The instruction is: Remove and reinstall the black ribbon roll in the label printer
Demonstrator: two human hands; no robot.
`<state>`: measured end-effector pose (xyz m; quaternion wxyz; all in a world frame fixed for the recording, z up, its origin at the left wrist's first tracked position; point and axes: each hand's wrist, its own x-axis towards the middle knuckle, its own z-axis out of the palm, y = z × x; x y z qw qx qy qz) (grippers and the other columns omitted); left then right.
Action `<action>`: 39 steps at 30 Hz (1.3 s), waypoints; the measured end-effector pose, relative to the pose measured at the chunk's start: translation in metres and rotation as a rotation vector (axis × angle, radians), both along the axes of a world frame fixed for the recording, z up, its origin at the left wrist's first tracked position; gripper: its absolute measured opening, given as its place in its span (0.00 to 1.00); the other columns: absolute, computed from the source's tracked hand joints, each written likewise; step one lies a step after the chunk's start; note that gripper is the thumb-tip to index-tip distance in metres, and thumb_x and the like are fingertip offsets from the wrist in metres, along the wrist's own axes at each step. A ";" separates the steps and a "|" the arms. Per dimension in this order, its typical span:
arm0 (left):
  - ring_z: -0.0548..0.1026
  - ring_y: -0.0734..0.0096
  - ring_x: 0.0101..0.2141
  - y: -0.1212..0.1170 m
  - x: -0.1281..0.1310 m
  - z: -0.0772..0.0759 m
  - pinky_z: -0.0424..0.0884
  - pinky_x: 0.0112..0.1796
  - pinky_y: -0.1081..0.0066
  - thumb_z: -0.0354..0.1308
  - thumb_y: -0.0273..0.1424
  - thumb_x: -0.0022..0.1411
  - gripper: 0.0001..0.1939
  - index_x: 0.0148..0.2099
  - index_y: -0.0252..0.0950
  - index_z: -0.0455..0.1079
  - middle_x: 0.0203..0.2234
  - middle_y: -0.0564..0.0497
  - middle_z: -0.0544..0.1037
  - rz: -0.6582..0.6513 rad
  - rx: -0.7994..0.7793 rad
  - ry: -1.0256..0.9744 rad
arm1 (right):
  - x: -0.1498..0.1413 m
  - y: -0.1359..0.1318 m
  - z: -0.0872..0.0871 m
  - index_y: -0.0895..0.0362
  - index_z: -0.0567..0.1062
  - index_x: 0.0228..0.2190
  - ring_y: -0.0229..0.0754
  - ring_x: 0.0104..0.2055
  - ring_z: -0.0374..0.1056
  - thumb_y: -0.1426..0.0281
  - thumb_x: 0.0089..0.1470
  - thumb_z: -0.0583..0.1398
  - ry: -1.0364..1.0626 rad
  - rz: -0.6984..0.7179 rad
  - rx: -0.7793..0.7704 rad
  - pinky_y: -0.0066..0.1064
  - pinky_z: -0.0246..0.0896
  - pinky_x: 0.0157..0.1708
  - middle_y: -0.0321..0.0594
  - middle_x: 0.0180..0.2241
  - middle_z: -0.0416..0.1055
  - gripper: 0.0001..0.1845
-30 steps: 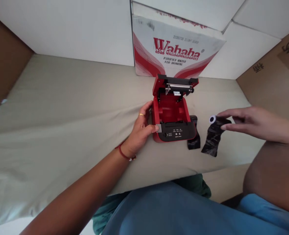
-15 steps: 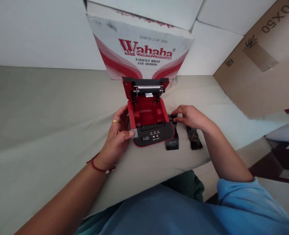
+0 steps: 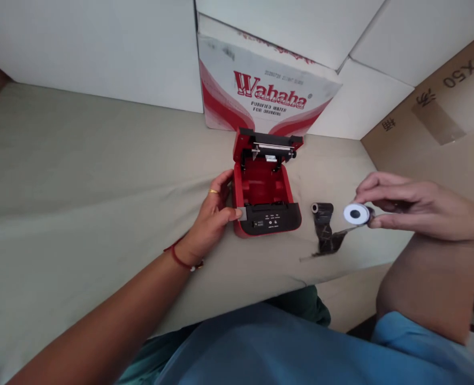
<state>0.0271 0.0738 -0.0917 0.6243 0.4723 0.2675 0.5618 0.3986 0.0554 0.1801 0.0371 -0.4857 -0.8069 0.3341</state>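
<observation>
A red and black label printer (image 3: 267, 219) stands on the cloth with its lid (image 3: 269, 140) raised and its red inside bare. My left hand (image 3: 216, 214) is wrapped around its left side, the thumb pressed on the grey patch at the front corner. To the right of the printer, my right hand (image 3: 401, 206) is raised, pinching a black ribbon roll (image 3: 356, 214) whose pale round end, with a dark hole, faces left. A blurred dark tail of ribbon hangs from it toward the cloth. Under that tail lies a second black ribbon roll (image 3: 324, 208), partly unwound.
Behind the printer stands a white and red water carton (image 3: 269, 107), beside white boxes (image 3: 365, 96). A large brown carton (image 3: 441, 112) bounds the right side. Pale cloth (image 3: 112, 176) covers the surface, whose front edge lies near my body.
My right hand has picked up the ribbon roll next to the printer and carried it right and up, its tail trailing. My left hand stays on the printer. The view has shifted left.
</observation>
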 end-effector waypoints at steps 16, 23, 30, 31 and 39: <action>0.67 0.40 0.80 0.002 0.004 0.002 0.67 0.78 0.39 0.76 0.38 0.61 0.49 0.80 0.52 0.65 0.81 0.46 0.70 -0.024 0.037 0.005 | -0.192 0.047 -0.080 0.53 0.87 0.52 0.62 0.44 0.84 0.74 0.68 0.66 -0.685 -0.105 0.356 0.43 0.67 0.38 0.54 0.45 0.90 0.14; 0.66 0.39 0.81 0.000 0.006 0.010 0.63 0.80 0.36 0.75 0.36 0.58 0.50 0.80 0.50 0.64 0.82 0.44 0.68 -0.017 -0.027 -0.002 | -0.209 0.059 -0.090 0.59 0.85 0.55 0.66 0.51 0.86 0.77 0.74 0.61 -0.701 -0.142 0.255 0.46 0.74 0.46 0.62 0.50 0.89 0.16; 0.66 0.39 0.80 0.001 0.005 0.011 0.65 0.79 0.34 0.75 0.36 0.58 0.50 0.80 0.50 0.63 0.81 0.43 0.68 -0.013 -0.032 0.008 | -0.205 0.067 -0.099 0.62 0.79 0.62 0.61 0.50 0.84 0.79 0.71 0.59 -0.645 -0.046 0.289 0.42 0.71 0.43 0.62 0.55 0.88 0.21; 0.66 0.39 0.80 0.001 0.005 0.011 0.65 0.79 0.35 0.75 0.37 0.58 0.50 0.80 0.50 0.63 0.81 0.43 0.68 -0.016 -0.027 0.009 | -0.200 0.066 -0.098 0.61 0.79 0.62 0.61 0.50 0.84 0.77 0.70 0.62 -0.605 -0.026 0.283 0.42 0.71 0.44 0.60 0.55 0.88 0.21; 0.67 0.40 0.81 -0.002 0.004 0.006 0.65 0.79 0.37 0.75 0.39 0.63 0.48 0.81 0.52 0.62 0.82 0.44 0.68 -0.021 0.027 0.028 | -0.137 -0.008 -0.093 0.48 0.86 0.57 0.57 0.59 0.85 0.65 0.79 0.62 0.020 0.041 0.525 0.54 0.80 0.62 0.48 0.59 0.89 0.14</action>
